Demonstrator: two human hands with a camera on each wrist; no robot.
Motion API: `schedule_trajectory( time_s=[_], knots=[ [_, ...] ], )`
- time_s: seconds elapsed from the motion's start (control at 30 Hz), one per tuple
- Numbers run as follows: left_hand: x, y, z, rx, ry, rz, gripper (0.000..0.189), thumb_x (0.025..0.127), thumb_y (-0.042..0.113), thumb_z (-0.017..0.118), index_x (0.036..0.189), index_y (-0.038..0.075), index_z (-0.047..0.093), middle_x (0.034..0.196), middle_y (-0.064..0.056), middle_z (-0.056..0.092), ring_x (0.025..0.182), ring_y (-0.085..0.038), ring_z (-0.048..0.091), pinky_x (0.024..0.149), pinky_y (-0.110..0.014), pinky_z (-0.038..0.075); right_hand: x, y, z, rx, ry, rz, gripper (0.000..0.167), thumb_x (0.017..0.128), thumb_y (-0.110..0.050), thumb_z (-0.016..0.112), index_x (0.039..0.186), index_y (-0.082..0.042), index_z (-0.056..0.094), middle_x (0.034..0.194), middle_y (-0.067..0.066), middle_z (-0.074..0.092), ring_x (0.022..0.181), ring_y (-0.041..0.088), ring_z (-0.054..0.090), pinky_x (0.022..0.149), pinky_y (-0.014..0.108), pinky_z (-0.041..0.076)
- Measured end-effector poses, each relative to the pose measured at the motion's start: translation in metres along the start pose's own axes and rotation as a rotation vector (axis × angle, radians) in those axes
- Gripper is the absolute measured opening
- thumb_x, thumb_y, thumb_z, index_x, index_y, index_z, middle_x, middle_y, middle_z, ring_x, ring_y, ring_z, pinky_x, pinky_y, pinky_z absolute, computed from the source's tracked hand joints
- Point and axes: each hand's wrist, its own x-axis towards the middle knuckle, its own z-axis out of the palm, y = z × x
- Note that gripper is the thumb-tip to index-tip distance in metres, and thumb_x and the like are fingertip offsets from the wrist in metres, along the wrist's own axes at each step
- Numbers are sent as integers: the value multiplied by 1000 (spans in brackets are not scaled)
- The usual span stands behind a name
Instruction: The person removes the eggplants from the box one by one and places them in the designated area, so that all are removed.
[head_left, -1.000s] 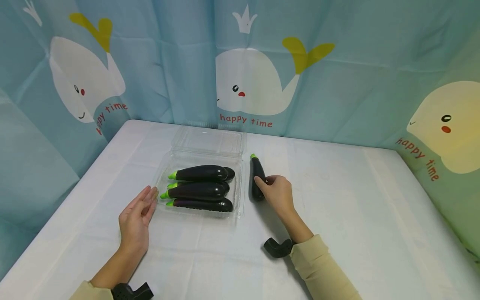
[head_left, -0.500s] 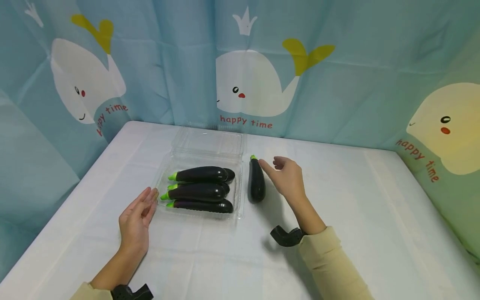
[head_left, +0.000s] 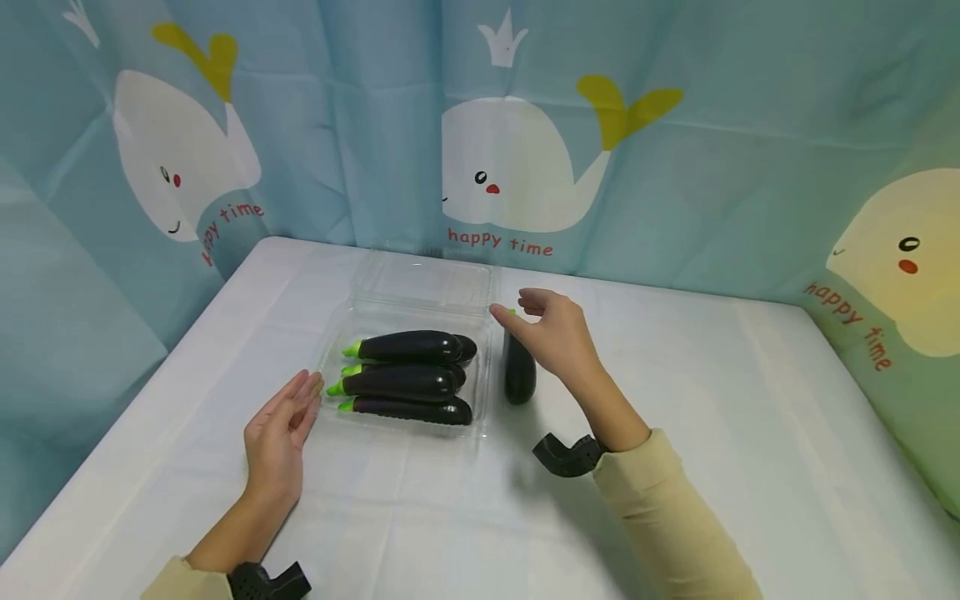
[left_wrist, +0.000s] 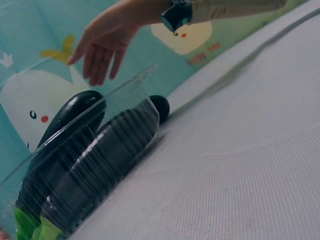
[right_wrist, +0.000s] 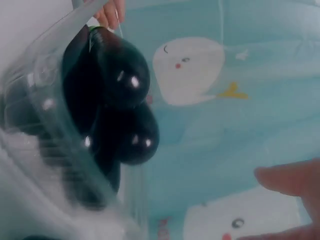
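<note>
In the head view, a clear plastic clamshell box (head_left: 405, 427) lies with its lid (head_left: 420, 282) folded back. Several dark eggplants (head_left: 405, 382) with green stems are stacked inside it. My left hand (head_left: 276, 442) rests at the box's left edge, fingers extended. One more eggplant (head_left: 519, 372) lies on the table just right of the box. Above its stem end hovers my right hand (head_left: 551, 332), which holds nothing, its thumb apart from the loosely bent fingers. The left wrist view shows this right hand (left_wrist: 111, 42) raised past the box wall.
A white cloth (head_left: 712, 417) covers the table. Behind it hangs a blue curtain (head_left: 360, 125) printed with whales. Each wrist carries a black camera mount (head_left: 567, 457).
My right hand has let go of the loose eggplant beside the box, lifted off, then shifted left over its stem end. The left hand has kept its place.
</note>
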Motion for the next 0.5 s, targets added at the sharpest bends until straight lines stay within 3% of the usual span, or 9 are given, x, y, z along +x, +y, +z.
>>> schedule_trajectory(
  time_s=[0.33, 0.5],
  knots=[
    [0, 0, 0, 10, -4, 2, 39, 98, 11, 40, 134, -4, 42, 133, -13, 48, 115, -14, 50, 93, -22, 40, 6, -17, 13, 16, -250, -80, 63, 84, -40, 63, 131, -1, 47, 124, 13, 56, 114, 25, 50, 93, 42, 44],
    [0, 0, 0, 8, -9, 5, 39, 98, 10, 39, 134, -4, 42, 134, -13, 48, 115, -14, 50, 94, -22, 39, 9, -19, 19, 32, -303, -109, 61, 84, -38, 64, 131, -3, 47, 124, 13, 56, 115, 25, 50, 92, 42, 44]
  ],
)
